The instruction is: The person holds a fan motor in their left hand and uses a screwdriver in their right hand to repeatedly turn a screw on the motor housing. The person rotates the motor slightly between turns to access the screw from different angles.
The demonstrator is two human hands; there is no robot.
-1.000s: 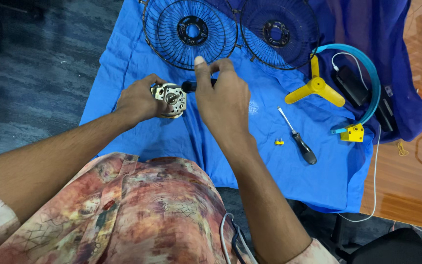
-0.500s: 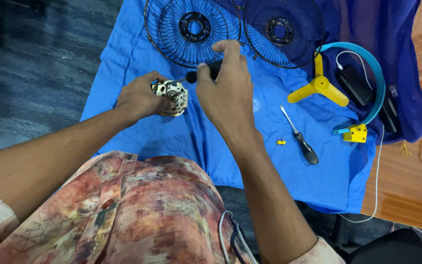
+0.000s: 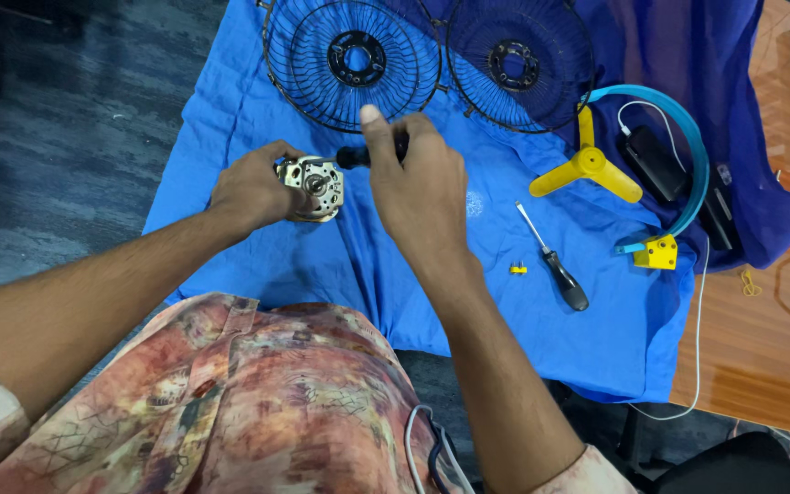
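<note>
a small silver fan motor (image 3: 314, 186) sits above the blue cloth (image 3: 230, 119), cupped in the left hand (image 3: 253, 187), fingers curled around it; the right hand (image 3: 418, 187) pinches a black-handled tool (image 3: 358, 156) at the motor, beside two wire fan guards (image 3: 349, 59).

Screwdriver (image 3: 555, 261) right of motor (image 3: 314, 186)

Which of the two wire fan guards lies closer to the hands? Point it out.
The left fan guard, directly above the right hand. The other guard lies further right, beside the yellow fan blade.
</note>
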